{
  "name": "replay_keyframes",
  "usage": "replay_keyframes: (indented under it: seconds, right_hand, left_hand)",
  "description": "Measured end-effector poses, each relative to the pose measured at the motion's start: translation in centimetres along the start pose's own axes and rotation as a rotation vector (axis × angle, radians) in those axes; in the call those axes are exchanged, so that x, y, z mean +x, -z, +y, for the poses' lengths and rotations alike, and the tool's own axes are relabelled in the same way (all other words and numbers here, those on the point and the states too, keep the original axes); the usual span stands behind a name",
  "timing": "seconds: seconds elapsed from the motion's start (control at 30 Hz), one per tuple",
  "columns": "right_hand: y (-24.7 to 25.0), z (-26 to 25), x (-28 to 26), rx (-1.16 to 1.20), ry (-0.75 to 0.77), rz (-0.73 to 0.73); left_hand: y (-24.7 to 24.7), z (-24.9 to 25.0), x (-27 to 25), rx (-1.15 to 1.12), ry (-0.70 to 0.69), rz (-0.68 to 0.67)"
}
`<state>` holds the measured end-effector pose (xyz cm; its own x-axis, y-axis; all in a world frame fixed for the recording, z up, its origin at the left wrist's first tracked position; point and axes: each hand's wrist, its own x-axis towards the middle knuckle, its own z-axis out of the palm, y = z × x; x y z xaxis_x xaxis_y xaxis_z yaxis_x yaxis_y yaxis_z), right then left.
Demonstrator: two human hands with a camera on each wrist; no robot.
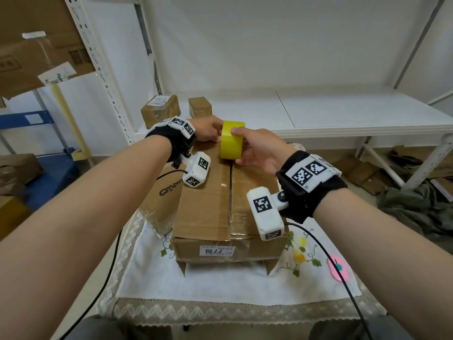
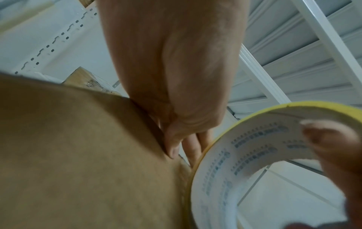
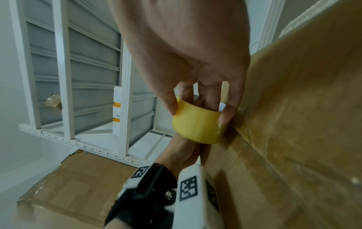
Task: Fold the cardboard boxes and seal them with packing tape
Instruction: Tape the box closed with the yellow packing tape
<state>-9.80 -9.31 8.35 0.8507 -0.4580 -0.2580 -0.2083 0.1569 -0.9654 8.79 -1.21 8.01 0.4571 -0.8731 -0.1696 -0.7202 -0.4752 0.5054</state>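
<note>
A brown cardboard box [image 1: 206,200] [image 2: 78,155] [image 3: 293,124] lies on the table with its top flaps closed along a middle seam. A yellow roll of packing tape [image 1: 231,141] [image 2: 215,178] [image 3: 197,125] stands on edge at the far end of that seam. My right hand [image 1: 257,148] [image 3: 186,54] grips the roll, thumb on its outer face and fingers through the core. My left hand [image 1: 208,130] [image 2: 176,77] rests at the box's far edge beside the roll, thumb on the top and straight fingers reaching down the far side. The tape's loose end is hidden.
A flattened cardboard piece [image 1: 164,202] with a printed logo lies left of the box. Two small boxes [image 1: 160,110] [image 1: 199,106] stand on the white shelf [image 1: 343,114] behind. A pink object [image 1: 339,267] lies on the embroidered cloth [image 1: 220,285]. Black wrist cables trail over the table.
</note>
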Motion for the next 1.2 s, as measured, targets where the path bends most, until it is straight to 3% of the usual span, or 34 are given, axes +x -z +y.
replay_keyframes:
  seconds: [0.23, 0.37, 0.63, 0.97, 1.2]
  right_hand:
    - [0.6, 0.1, -0.9, 0.009, -0.031, 0.032]
    - [0.7, 0.7, -1.6, 0.072, -0.063, -0.066]
    - [0.5, 2.1, -2.0, -0.02, 0.011, -0.291]
    - [-0.1, 1.6, -3.0, -0.116, 0.059, -0.284]
    - [-0.1, 1.6, -3.3, -0.08, 0.06, -0.232]
  left_hand:
    - [-0.4, 0.2, -0.3, -0.025, -0.051, -0.021]
    - [-0.4, 1.0, -0.6, 0.085, -0.097, 0.004]
    - [2.0, 1.3, -3.6, 0.278, -0.05, -0.188]
    - [0.5, 2.3, -8.1, 0.275, 0.002, -0.189]
    - [0.3, 1.2, -7.9, 0.333, -0.049, -0.308]
